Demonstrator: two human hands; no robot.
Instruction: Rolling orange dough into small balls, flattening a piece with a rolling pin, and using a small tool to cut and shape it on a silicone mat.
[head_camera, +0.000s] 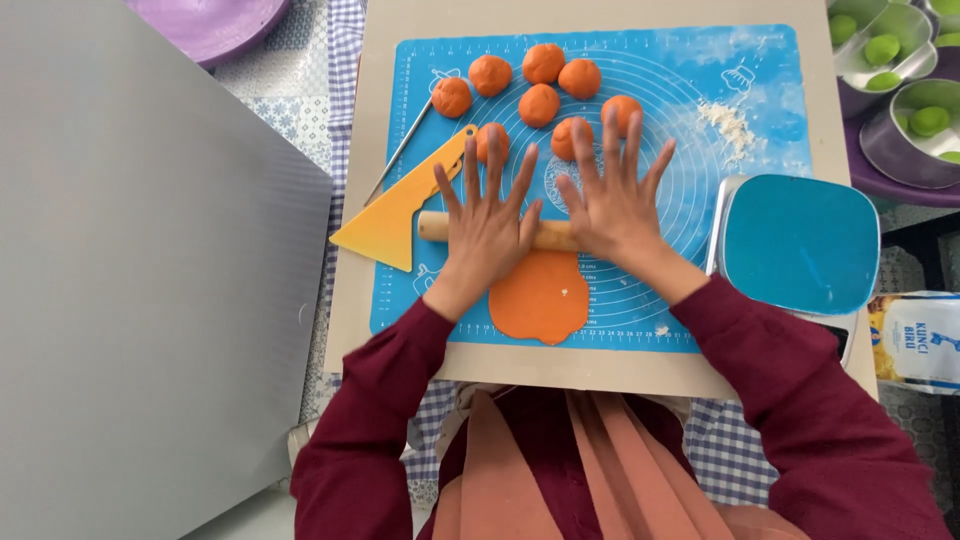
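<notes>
Both hands, the left hand (487, 222) and the right hand (612, 200), lay flat with fingers spread and unclenched, palms pressing the thin wooden rolling pin (434, 226) rather than gripping it. Even pressure from both palms would have kept the flat orange dough sheet (541, 297) uniform. The sheet lay on the blue silicone baking mat (690, 70), just behind the palms, nearer the body than the fingertips.

a home kitchen set up for baking: a blue pastry mat (700, 90) with orange dough balls (540, 103), a kitchen scale (798, 243), a flour bag (915, 342) and a checked cloth (345, 40) on the bench.
</notes>
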